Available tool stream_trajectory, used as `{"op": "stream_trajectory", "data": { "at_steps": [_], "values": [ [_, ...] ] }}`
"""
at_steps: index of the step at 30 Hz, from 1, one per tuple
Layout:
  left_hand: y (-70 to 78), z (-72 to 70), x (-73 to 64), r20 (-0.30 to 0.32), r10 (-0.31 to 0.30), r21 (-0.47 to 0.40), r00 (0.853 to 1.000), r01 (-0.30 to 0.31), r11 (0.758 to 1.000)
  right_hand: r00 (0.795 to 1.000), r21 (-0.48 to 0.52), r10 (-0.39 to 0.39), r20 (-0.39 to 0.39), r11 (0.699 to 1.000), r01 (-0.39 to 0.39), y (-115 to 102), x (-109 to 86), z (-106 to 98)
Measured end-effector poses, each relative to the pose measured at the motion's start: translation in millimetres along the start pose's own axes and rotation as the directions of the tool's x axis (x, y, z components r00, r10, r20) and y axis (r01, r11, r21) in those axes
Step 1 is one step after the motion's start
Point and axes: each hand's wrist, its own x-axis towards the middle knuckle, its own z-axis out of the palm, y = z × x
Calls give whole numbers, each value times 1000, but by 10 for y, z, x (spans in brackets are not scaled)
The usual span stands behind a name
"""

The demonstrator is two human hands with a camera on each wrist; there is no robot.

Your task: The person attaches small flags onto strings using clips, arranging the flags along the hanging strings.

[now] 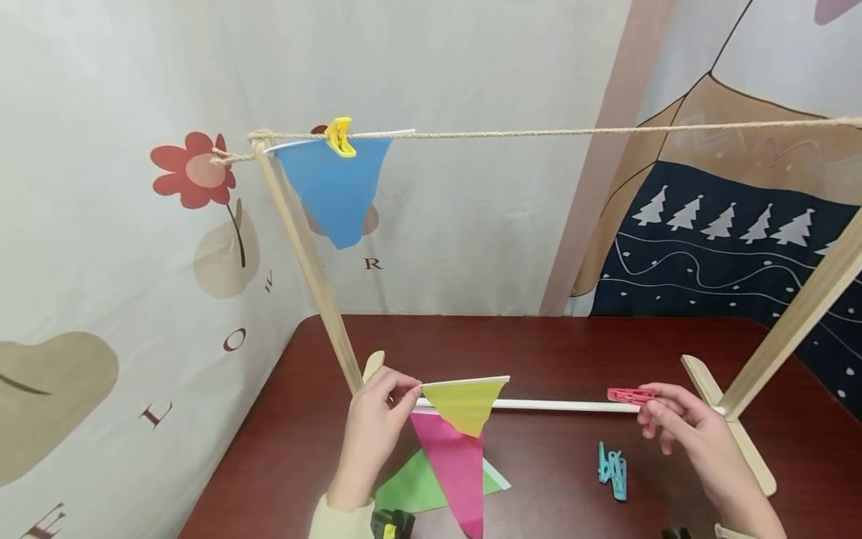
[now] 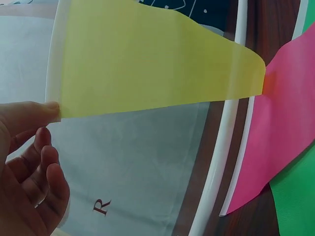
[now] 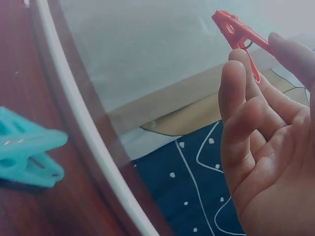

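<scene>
My left hand [image 1: 378, 419] pinches the left end of the white top strip of a yellow pennant [image 1: 465, 404], which hangs above the table. Between thumb and fingers of my right hand [image 1: 697, 430] is a red clothespin [image 1: 629, 395]; the right wrist view shows the clothespin [image 3: 238, 37] in side profile. Below the yellow pennant lie a pink pennant [image 1: 453, 464] and a green pennant [image 1: 411, 486], overlapping on the table. A blue pennant [image 1: 330, 187] hangs at the left end of a rope [image 1: 512, 134], with a yellow clothespin [image 1: 340, 138] clipped on it.
Wooden posts [image 1: 306, 269] at left and right carry the rope. A white rod [image 1: 559, 405] joins their feet low across the dark red table [image 1: 539, 352]. Teal clothespins [image 1: 614, 471] lie near my right hand. Behind hangs a printed cloth [image 1: 471, 224].
</scene>
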Motion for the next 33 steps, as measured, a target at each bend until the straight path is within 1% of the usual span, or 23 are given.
{"op": "stream_trajectory", "data": {
  "at_steps": [3, 5, 9, 12, 18, 21, 24, 27, 30, 33],
  "values": [
    [2, -9, 3, -1, 3, 6, 1000, -3, 1000, 999, 78, -36, -2, 996, 36, -32, 15, 21],
    [7, -15, 2, 3, 6, 10, 1000, -6, 1000, 999, 112, -47, -7, 993, 48, -55, 20, 42],
    [18, -33, -9, 15, 14, 2, 1000, -14, 1000, 997, 139, -70, -19, 988, 72, -104, 25, 90],
    [27, -55, -15, 18, 15, -2, 1000, -15, 1000, 997, 122, -74, -36, 989, 78, -154, 25, 127],
    [42, -111, -15, -2, 28, 16, 1000, -28, 999, 998, 64, -45, -48, 997, 48, -247, 35, 167],
    [35, -133, -10, -4, 57, 22, 998, -57, 998, 999, 66, -30, -34, 997, 32, -293, 40, 171],
    [45, -158, 8, -1, 71, 41, 997, -71, 997, 999, 58, -34, -16, 998, 35, -349, 57, 189],
    [67, -187, 36, 3, 74, 68, 997, -74, 995, 999, 9, -33, -2, 999, 33, -412, 90, 215],
    [85, -215, 77, 0, 84, 97, 996, -84, 992, 999, -54, -46, 21, 997, 47, -479, 131, 235],
    [105, -246, 126, -9, 110, 134, 994, -108, 985, 994, -94, -96, 55, 990, 100, -543, 180, 253]
  ]
}}
